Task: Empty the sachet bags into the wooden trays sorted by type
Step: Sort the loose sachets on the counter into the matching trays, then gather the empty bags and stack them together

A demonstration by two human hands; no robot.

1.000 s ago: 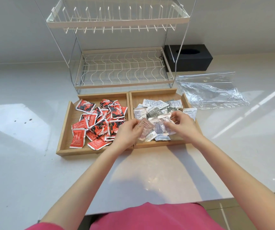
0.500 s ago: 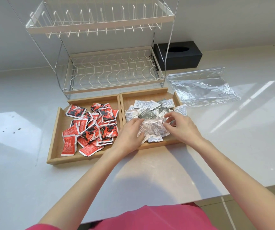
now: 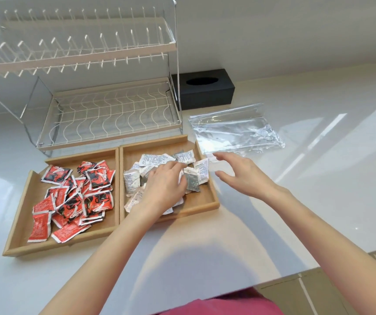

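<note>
Two wooden trays sit side by side on the white counter. The left tray (image 3: pixel 23 214) holds several red and black sachets (image 3: pixel 75 196). The right tray (image 3: pixel 207 201) holds several white and grey sachets (image 3: pixel 150 160). My left hand (image 3: pixel 164 187) lies flat, palm down, on the white sachets, fingers together. My right hand (image 3: pixel 239 173) hovers just right of that tray, fingers spread, holding nothing. Flat and see-through, the plastic bags (image 3: pixel 234 130) lie beyond my right hand with nothing visible inside.
A two-tier white wire dish rack (image 3: pixel 105 114) stands right behind the trays. A black tissue box (image 3: pixel 205 87) sits behind the plastic bags. The counter's front edge runs near my body at the lower right.
My right hand has left the white sachets and moved right, out of the tray, opening its fingers. My left hand slid further onto the pile. The camera view shifted.
</note>
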